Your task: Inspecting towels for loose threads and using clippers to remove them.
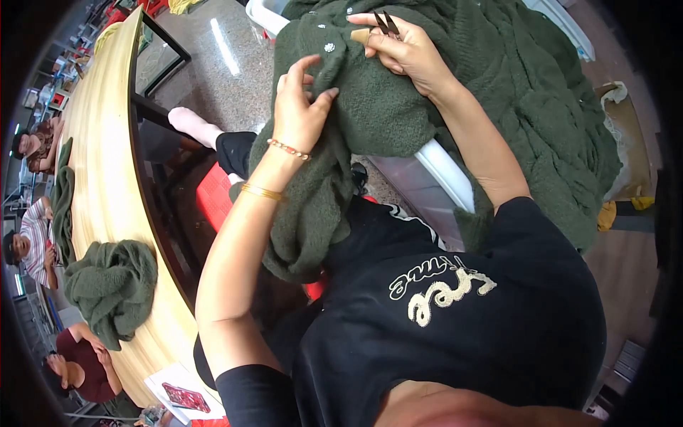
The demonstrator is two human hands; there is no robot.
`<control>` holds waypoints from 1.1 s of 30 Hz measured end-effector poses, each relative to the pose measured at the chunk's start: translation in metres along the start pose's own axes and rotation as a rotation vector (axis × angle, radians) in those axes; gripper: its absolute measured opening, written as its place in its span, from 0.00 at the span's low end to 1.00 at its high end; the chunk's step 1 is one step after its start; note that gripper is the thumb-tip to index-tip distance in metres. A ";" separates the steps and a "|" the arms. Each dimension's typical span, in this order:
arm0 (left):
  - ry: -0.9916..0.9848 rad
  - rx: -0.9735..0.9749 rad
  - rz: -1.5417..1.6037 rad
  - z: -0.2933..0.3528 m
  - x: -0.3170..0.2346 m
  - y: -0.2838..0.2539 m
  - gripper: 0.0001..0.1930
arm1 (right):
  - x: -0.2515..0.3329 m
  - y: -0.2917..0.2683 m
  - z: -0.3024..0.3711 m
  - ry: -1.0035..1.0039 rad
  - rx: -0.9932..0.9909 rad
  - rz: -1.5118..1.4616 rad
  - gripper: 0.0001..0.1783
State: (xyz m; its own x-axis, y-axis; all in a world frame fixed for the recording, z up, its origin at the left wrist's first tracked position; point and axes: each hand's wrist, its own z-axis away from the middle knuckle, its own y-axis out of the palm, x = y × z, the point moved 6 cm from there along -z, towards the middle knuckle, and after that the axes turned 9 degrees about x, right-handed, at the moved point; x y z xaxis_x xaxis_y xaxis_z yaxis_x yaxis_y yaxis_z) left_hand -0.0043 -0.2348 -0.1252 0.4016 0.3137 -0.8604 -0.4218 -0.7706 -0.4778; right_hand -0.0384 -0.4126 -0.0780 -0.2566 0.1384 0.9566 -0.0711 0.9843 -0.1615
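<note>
Under the left hand [297,117] and the right hand [416,60] lies dark green fleece [388,117], cut off by the upper edge above the fingers. The left thumb and index stand apart, curved over a fold; whether the other fingers grip cloth, I cannot tell. Just beyond the left index tip shows a sparkly white ornament [329,48]. The right fingers close on a dark two-pronged tool [386,25], its rear hidden in them. Below them, fleece covers much of a white-rimmed bin [445,174].
</note>
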 end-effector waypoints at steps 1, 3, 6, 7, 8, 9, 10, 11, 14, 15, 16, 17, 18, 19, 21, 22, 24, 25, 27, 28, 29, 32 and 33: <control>0.084 -0.009 0.018 0.000 0.003 -0.007 0.22 | 0.002 0.001 0.000 0.009 0.012 0.032 0.21; 0.192 0.005 -0.029 0.013 0.000 -0.034 0.16 | 0.003 0.007 -0.002 0.018 0.050 0.053 0.22; 0.376 0.039 -0.214 0.045 -0.031 -0.078 0.21 | 0.010 0.015 -0.009 -0.011 0.100 0.086 0.22; 0.399 0.069 -0.284 0.057 -0.041 -0.091 0.22 | 0.013 0.016 -0.014 0.032 0.239 0.052 0.21; 0.397 0.093 -0.360 0.077 -0.046 -0.105 0.23 | 0.046 0.041 -0.018 0.075 0.208 0.106 0.23; 0.421 0.099 -0.421 0.091 -0.054 -0.115 0.24 | 0.052 0.056 -0.024 -0.004 0.323 0.081 0.26; 0.395 0.100 -0.465 0.109 -0.057 -0.126 0.23 | 0.053 0.071 -0.028 -0.085 0.439 0.049 0.28; 0.404 0.084 -0.484 0.122 -0.061 -0.138 0.22 | 0.038 0.078 -0.039 -0.187 0.431 -0.025 0.32; 0.306 0.012 -0.566 0.176 -0.063 -0.179 0.21 | 0.071 0.132 -0.043 -0.053 0.719 0.456 0.34; 0.260 -0.018 -0.551 0.193 -0.059 -0.189 0.22 | 0.075 0.150 -0.042 0.009 0.776 0.504 0.34; 0.214 -0.047 -0.535 0.210 -0.056 -0.198 0.23 | 0.075 0.165 -0.043 -0.044 0.861 0.471 0.33; 0.158 -0.071 -0.515 0.226 -0.052 -0.206 0.24 | 0.078 0.185 -0.043 -0.061 0.942 0.475 0.33; 0.108 -0.081 -0.551 0.242 -0.047 -0.209 0.24 | 0.077 0.202 -0.036 -0.071 1.017 0.480 0.33; 0.075 -0.115 -0.494 0.254 -0.041 -0.212 0.24 | 0.068 0.217 -0.035 -0.137 1.090 0.309 0.31; 0.035 -0.163 -0.307 0.267 -0.030 -0.212 0.23 | 0.078 0.251 -0.025 -0.473 1.257 -0.048 0.26; -0.028 -0.208 -0.254 0.278 -0.024 -0.213 0.23 | 0.071 0.260 -0.020 -0.037 1.244 0.227 0.24; -0.095 -0.277 0.159 0.277 -0.012 -0.205 0.22 | 0.057 0.278 -0.014 -0.138 1.219 0.069 0.23; -0.096 -0.267 0.164 0.271 -0.011 -0.204 0.22 | 0.055 0.280 -0.014 -0.234 1.175 -0.059 0.21; -0.157 -0.237 0.210 0.257 -0.007 -0.202 0.20 | 0.047 0.288 -0.014 -0.141 1.170 -0.108 0.19; -0.099 -0.217 0.256 0.247 -0.007 -0.203 0.16 | 0.043 0.291 -0.013 -0.057 1.168 -0.155 0.18; -0.037 -0.185 0.221 0.241 -0.006 -0.204 0.15 | 0.041 0.291 -0.008 -0.026 1.136 -0.238 0.15; 0.011 -0.167 0.219 0.225 -0.006 -0.195 0.13 | 0.046 0.279 -0.010 -0.204 1.071 0.152 0.16; 0.057 -0.185 0.209 0.221 -0.007 -0.193 0.12 | 0.041 0.279 -0.011 -0.192 1.060 0.154 0.16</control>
State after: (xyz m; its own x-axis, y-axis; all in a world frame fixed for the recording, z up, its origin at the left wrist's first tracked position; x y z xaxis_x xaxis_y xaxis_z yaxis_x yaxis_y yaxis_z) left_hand -0.1055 0.0348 -0.0659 0.3690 0.1092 -0.9230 -0.3466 -0.9053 -0.2456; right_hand -0.0582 -0.1307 -0.0812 -0.4738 0.1424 0.8690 -0.7971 0.3501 -0.4920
